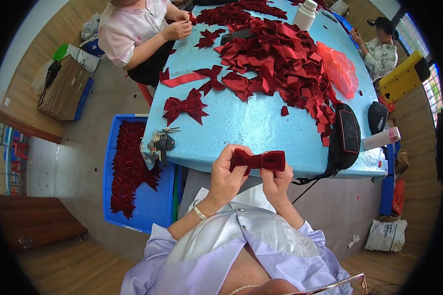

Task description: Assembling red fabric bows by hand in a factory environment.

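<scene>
Between my two hands is a dark red velvet bow (259, 161), held level just off the near edge of the blue table (206, 142). My left hand (230, 172) pinches its left loop, thumb in front near the knot. The right loop is gripped by my right hand (276, 181), thumb and fingers closed on it. Beyond my hands lies a finished-looking bow with pointed tails (185, 106). Farther off, a bow (211, 79) lies beside a loose red ribbon strip (182, 79). A large heap of red ribbon pieces (285, 59) covers the table's middle.
A blue bin (138, 219) with rows of red bows (128, 172) stands left of the table. Keys (161, 142) lie at the table corner. A black pouch (346, 135), pink-white bottle (382, 138), red plastic bag (338, 71) and white bottle (306, 14) are rightward. Two co-workers sit at the table.
</scene>
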